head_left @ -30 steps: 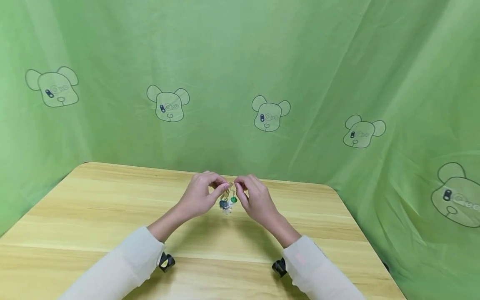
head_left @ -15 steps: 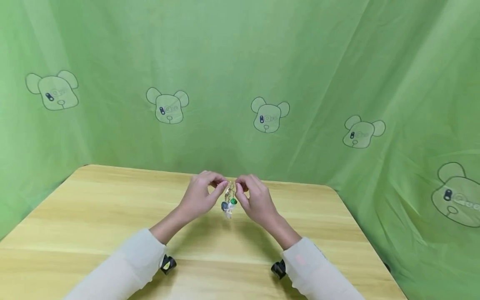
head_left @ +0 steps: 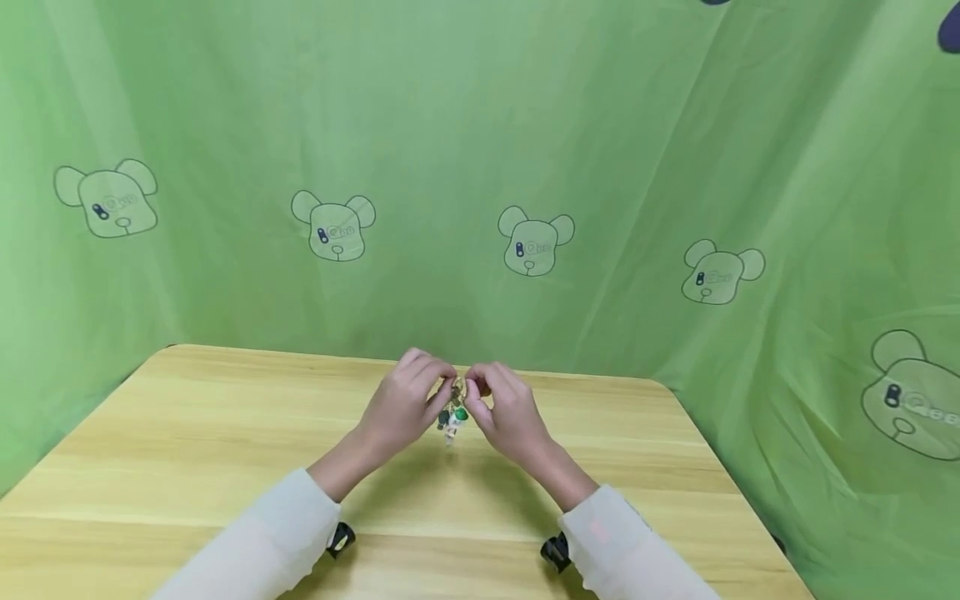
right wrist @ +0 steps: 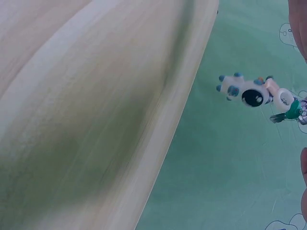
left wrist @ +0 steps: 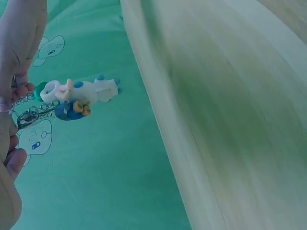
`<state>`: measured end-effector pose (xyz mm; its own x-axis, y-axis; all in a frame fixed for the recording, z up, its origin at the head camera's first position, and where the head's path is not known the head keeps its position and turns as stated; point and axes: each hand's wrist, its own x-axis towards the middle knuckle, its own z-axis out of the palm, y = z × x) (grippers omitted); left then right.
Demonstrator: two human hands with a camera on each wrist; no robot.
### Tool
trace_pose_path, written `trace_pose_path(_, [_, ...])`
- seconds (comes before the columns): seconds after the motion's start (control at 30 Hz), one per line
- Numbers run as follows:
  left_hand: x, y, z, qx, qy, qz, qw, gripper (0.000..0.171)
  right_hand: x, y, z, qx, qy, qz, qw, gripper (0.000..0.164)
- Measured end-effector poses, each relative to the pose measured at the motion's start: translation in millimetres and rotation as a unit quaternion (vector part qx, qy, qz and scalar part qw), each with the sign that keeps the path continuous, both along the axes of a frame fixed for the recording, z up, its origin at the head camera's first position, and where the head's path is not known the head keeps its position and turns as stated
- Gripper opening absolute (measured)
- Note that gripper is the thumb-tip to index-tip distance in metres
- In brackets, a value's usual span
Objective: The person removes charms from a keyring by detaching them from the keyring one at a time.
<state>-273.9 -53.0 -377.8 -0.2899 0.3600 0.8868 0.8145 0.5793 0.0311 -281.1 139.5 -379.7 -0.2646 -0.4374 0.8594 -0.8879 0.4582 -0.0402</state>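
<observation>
In the head view a keychain [head_left: 453, 417] with small charms hangs over the table, between my two hands. My left hand [head_left: 401, 404] pinches its metal top between thumb and fingers. From the other side, my right hand [head_left: 513, 414] pinches the same metal part at its ring. In the left wrist view a white figurine with blue spots [left wrist: 87, 92], a dark blue charm [left wrist: 69, 110], a green piece [left wrist: 40, 91] and a metal clasp [left wrist: 27, 118] dangle on short chains. The white figurine's dark round eye shows in the right wrist view. Fingertips partly hide the ring.
The charms hang above a light wooden table [head_left: 225, 433] with rounded far corners. Behind it and at both sides hangs a green curtain [head_left: 435, 117] printed with bear heads. Black wrist cameras [head_left: 556, 552] sit under the sleeve cuffs [head_left: 600, 533].
Both hands have stayed together at the keychain, sitting slightly lower in the view as the camera tilts up. The charms have swung and turned a little, drawing closer together.
</observation>
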Motion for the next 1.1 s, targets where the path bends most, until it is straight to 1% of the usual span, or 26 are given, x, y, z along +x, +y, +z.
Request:
trace_pose_path(0.1, [1.5, 0.2, -0.5, 0.006, -0.008, -0.005, 0.9999, 0.011, 0.8, 0.5, -2.1, -0.005, 0.004, 0.000, 1.000, 0.009])
trace_pose_path(0.3, [-1.6, -1.4, 4.8, 0.010, -0.015, -0.006, 0.9998, 0.008, -2.7, -0.6, 3.0, -0.009, 0.013, 0.003, 1.000, 0.012])
trace_pose_path(0.5, [-1.2, -2.4, 3.4, 0.010, -0.024, -0.001, 0.9997, 0.008, -2.7, -3.1, 1.6, -0.010, 0.012, 0.013, 1.000, 0.010])
trace_pose_path(0.73, [-2.6, -1.8, 1.6, 0.022, -0.030, 0.001, 0.9993, 0.008, -1.2, -4.4, 0.3, -0.012, 0.002, -0.002, 1.000, 0.007])
trace_pose_path(0.93, [-3.0, -1.2, 0.7, 0.040, -0.036, -0.007, 0.9985, 0.009, -1.1, -3.4, 0.5, 0.001, 0.002, -0.011, 1.000, 0.007])
trace_pose_path(1.1, [-2.9, -2.1, -0.5, 0.034, -0.043, -0.014, 0.9984, 0.009, -2.5, -2.7, -0.8, 0.010, 0.002, -0.012, 1.000, 0.008])
